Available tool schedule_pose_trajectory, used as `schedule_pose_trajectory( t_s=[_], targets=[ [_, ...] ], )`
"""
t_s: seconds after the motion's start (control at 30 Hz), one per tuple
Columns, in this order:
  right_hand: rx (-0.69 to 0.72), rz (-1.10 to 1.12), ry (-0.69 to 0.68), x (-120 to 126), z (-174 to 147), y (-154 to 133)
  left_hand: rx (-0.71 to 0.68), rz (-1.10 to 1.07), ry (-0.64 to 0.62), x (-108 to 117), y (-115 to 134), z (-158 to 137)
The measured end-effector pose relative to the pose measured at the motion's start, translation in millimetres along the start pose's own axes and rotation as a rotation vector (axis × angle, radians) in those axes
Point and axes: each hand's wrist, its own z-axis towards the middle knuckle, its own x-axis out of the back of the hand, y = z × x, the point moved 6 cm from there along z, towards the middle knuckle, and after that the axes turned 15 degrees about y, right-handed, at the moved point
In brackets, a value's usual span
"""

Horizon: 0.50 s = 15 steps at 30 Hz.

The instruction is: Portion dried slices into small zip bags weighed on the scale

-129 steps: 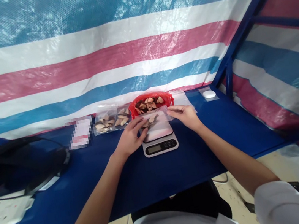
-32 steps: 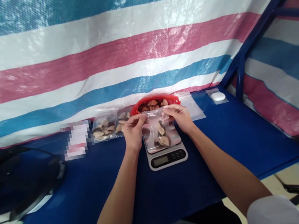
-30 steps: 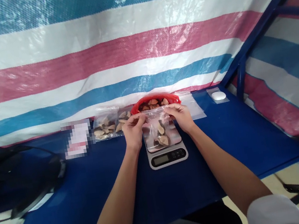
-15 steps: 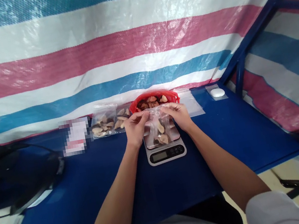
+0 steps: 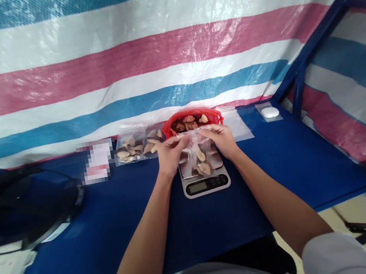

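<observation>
Clear plastic bag [image 5: 193, 155], head view: hangs by its top edge above the pan of the kitchen scale, a few brown-and-cream slices [image 5: 205, 168] gathered toward its lower end; whether it touches the pan I cannot tell.
Left hand [image 5: 171, 154]: thumb and fingers clamped together on the left part of the bag's top edge.
Right hand [image 5: 222, 139]: clamped on the same edge farther right, the two hands near each other but apart.
Kitchen scale [image 5: 207, 185]: white, with a shiny pan and a dark button strip, directly under the bag; its display is too small to read.
Red bag [image 5: 215, 114]: open, just behind the hands, with more slices inside.
Filled bags: two clear ones to the left of the red bag, side by side, the left one [image 5: 134, 129] and the right one [image 5: 155, 127], both with slices in them.
Flat bags [image 5: 241, 130]: clear, lying to the right of the red bag.
White oval case [image 5: 270, 112]: on a small clear bag near the far right corner.
Paper [image 5: 98, 161]: left of the filled bags, pixelated.
Black object [image 5: 21, 203]: at the left, partly over a white power strip [image 5: 1, 273].
Table [image 5: 281, 171]: blue, bearing all of these.
Striped sheet [image 5: 122, 72]: blue, white and red, behind the table.
</observation>
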Motion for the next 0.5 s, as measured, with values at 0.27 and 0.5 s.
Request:
schedule_pose_trajectory(
  t_s=[0.27, 0.5],
  targets=[
    [0.043, -0.016, -0.044, -4.0, -4.2, -2.8, -0.048, -0.022, 0.010, 1.1, 0.3, -0.5],
    [0.051, -0.003, -0.012, -4.2, -4.1, -3.0, 0.006, -0.036, 0.022, 2.4, -2.8, -0.1]
  ],
)
